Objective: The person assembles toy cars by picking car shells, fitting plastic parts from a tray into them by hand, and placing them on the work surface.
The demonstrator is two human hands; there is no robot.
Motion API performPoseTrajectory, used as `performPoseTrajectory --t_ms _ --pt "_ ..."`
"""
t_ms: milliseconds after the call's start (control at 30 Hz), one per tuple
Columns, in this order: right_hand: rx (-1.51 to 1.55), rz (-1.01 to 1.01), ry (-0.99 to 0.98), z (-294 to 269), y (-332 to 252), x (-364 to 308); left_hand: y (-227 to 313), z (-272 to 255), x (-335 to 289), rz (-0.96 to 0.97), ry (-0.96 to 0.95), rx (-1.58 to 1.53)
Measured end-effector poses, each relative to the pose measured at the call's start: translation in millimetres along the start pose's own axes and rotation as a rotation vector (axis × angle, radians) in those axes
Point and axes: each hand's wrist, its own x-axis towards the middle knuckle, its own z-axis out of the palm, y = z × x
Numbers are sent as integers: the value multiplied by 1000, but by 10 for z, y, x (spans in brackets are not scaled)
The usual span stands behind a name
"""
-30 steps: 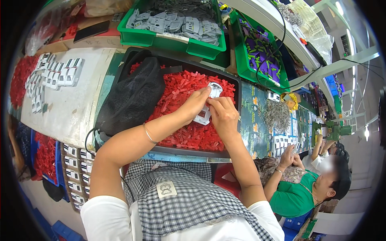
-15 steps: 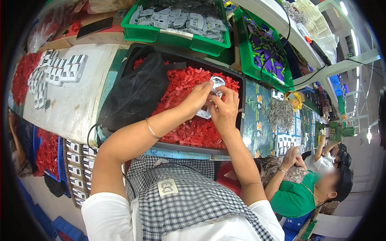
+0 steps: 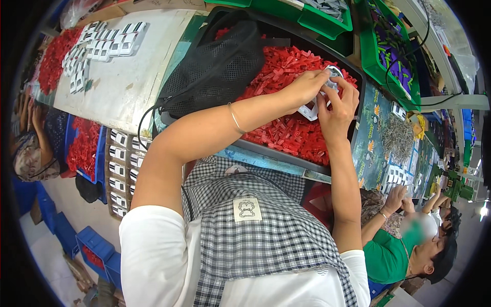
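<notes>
Above a black tray [image 3: 318, 166] full of small red plastic parts [image 3: 286, 135], both my hands meet over a white toy car body [image 3: 309, 111]. My left hand [image 3: 308, 86] grips it from the left, thumb and fingers closed together near its far end. From the right, my right hand [image 3: 338, 106] has bent fingers closed on the same piece. A greyish part shows at the far end, between the fingertips. Fingers cover the middle, so I cannot tell whether it is one piece or two fitted together.
A black mesh bag [image 3: 217, 66] lies over the tray's left side. White toy car bodies [image 3: 120, 41] stand on the left table, more in a brown tray [image 3: 118, 169]. Green bins [image 3: 376, 46] line the back. At right sits a co-worker in green [image 3: 391, 256].
The whole view has shifted, so the tray and my hands appear farther right and higher. Both hands keep their hold on the white car body, with little change in the fingers.
</notes>
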Motion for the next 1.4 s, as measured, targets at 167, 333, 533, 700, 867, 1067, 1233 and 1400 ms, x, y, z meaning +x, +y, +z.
performPoseTrajectory --t_ms 167,333,533,700,867,1067,1233,1400 --pt "240 106 56 40 87 0 50 12 -17 32 -16 15" --pt "-8 -5 33 -47 42 23 -10 16 -15 93 -40 36" --pt "-74 6 -13 -52 -82 4 12 52 -111 20 66 17" --pt "72 65 11 -37 -1 -30 44 74 -112 -10 13 -3" --pt "-21 50 -32 -116 9 18 100 101 -143 -14 51 -9" --pt "-16 46 -62 -103 -26 15 94 101 -130 -39 97 -23" --pt "30 81 -36 -72 -23 11 41 66 -94 -19 99 -27" --pt "17 51 -18 -64 -9 -4 4 54 -101 -46 94 -22"
